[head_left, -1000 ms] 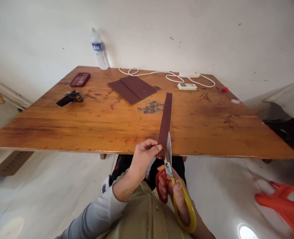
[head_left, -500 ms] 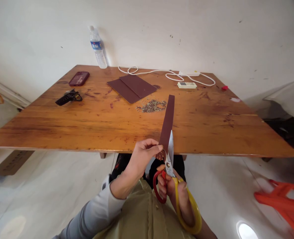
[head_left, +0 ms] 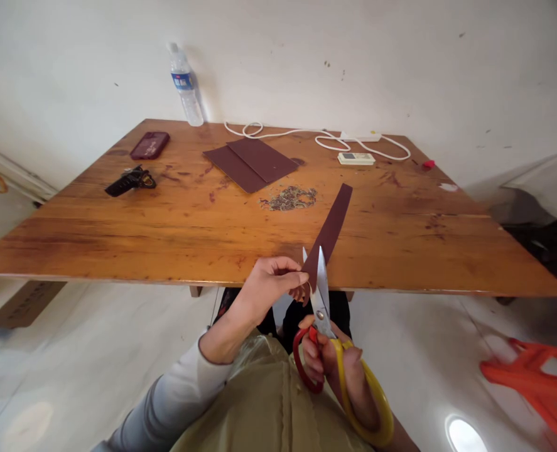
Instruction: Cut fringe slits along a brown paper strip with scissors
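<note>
My left hand [head_left: 275, 285] pinches the lower end of a long dark-red strip [head_left: 333, 223], which looks like sandpaper and leans up to the right over the table edge. In my right hand [head_left: 328, 358] is a pair of scissors [head_left: 322, 304] with one red and one yellow handle. Its blades are parted, one on either side of the strip near my left fingers. Thin curled cuttings hang under the left fingertips. Beyond the strip lies a pile of small shavings [head_left: 290, 198], with dark-red sheets [head_left: 264, 164] behind it.
On the wooden table [head_left: 165, 238] are a phone [head_left: 150, 145], black keys [head_left: 131, 181], a plastic bottle [head_left: 184, 85], a white power strip [head_left: 360, 136] with its cord, and a remote control [head_left: 356, 159]. An orange stool [head_left: 532, 383] stands at right; cardboard [head_left: 26, 304] lies at left.
The scissors' blades have opened, with both tips now showing around the strip. The strip's far end has swung to the right. My left hand keeps its pinch.
</note>
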A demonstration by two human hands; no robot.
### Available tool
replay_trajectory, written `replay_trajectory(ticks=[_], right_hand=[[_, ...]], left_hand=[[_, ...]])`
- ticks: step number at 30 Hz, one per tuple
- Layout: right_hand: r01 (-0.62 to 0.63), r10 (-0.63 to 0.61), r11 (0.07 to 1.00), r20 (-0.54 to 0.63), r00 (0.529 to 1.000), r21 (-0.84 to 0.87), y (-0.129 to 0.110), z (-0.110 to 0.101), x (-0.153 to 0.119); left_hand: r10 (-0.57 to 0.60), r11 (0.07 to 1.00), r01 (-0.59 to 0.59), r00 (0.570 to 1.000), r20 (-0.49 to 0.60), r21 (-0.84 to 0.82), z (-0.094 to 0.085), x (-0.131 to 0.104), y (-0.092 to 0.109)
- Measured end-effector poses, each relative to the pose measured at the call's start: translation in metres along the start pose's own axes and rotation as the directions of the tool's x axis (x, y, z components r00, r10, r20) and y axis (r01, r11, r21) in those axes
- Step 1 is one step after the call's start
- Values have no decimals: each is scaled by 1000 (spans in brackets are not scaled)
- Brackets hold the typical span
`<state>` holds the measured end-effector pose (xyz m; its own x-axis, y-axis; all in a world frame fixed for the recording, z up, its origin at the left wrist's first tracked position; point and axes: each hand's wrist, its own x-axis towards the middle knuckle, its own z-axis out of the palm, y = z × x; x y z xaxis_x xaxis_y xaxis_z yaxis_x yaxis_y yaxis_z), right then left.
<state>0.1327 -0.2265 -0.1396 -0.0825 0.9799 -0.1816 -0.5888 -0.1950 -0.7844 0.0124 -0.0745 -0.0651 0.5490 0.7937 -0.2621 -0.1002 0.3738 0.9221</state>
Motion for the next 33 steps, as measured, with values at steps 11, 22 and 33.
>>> replay_trajectory(ticks=[11, 22, 33], right_hand=[[102, -123, 975, -96, 988, -197, -4, 3, 6], [142, -204, 922, -138, 969, -360, -5, 9, 11], [190, -214, 956, -88, 973, -222, 3, 4, 9]], left_hand=[[74, 997, -74, 997, 17, 0, 4, 1, -1], [58, 998, -59, 989, -140, -1, 22, -5, -11], [-16, 1000, 16, 995, -96, 6, 17, -7, -7]])
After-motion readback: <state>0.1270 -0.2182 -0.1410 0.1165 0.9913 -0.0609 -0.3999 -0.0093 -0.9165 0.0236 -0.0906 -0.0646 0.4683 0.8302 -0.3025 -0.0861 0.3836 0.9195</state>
